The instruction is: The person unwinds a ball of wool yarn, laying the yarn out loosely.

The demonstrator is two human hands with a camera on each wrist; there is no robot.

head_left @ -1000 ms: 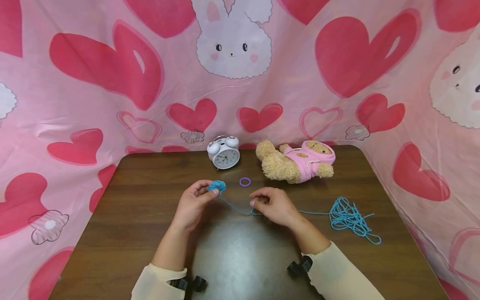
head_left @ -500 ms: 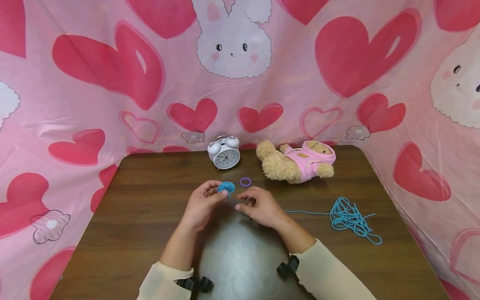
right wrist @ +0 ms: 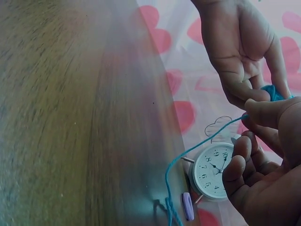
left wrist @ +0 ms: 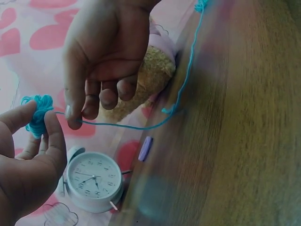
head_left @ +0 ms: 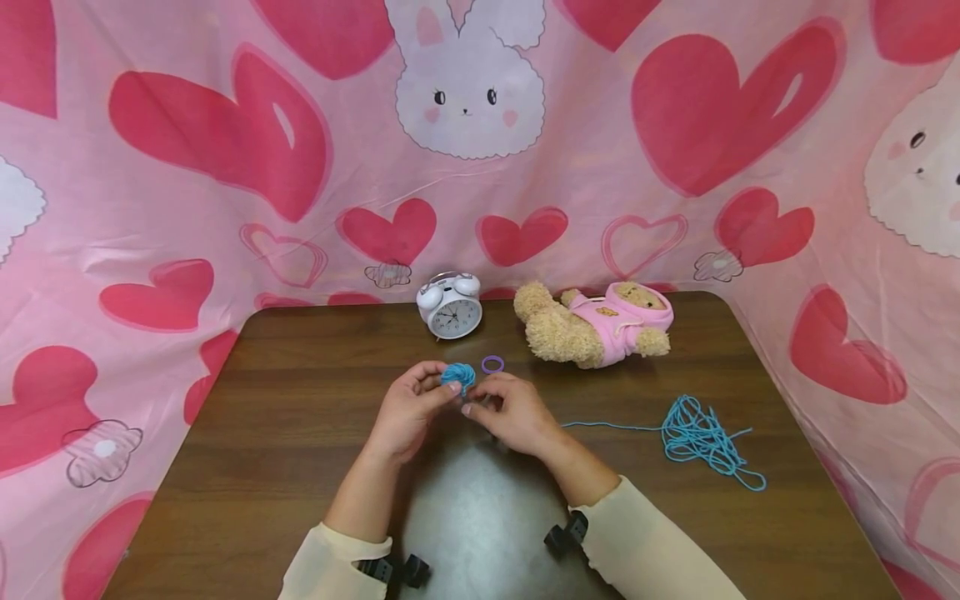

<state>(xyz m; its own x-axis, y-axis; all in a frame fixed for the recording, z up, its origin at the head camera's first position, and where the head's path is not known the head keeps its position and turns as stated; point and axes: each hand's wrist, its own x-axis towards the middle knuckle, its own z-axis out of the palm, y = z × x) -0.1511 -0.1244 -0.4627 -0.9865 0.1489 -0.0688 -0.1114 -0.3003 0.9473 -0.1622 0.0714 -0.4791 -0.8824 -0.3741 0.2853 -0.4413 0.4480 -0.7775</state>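
Just on the person's side of the white alarm clock (head_left: 453, 318), the left hand (head_left: 405, 418) grips a small blue yarn ball (head_left: 458, 377) between thumb and fingers. The right hand (head_left: 519, 418) is nearer the person than the clock and a little to its right; its thumb and index finger pinch the blue strand (head_left: 615, 426) close to the ball, and its other fingers are loosely bent. From that pinch the strand leads off rightward, away from the clock, to a loose heap of yarn (head_left: 697, 435) that lies well apart from the clock and nearer the person. A purple ring (left wrist: 145, 149) lies flat just in front of the clock, slightly to its right. Near the clock on its right, a tan teddy bear (head_left: 558, 331) in a pink hoodie is on its back, legs toward the clock. The clock stands upright by the far edge of the brown wooden counter (head_left: 273, 408); behind it hangs a pink cloth (head_left: 465, 183) printed with red hearts and white rabbits.
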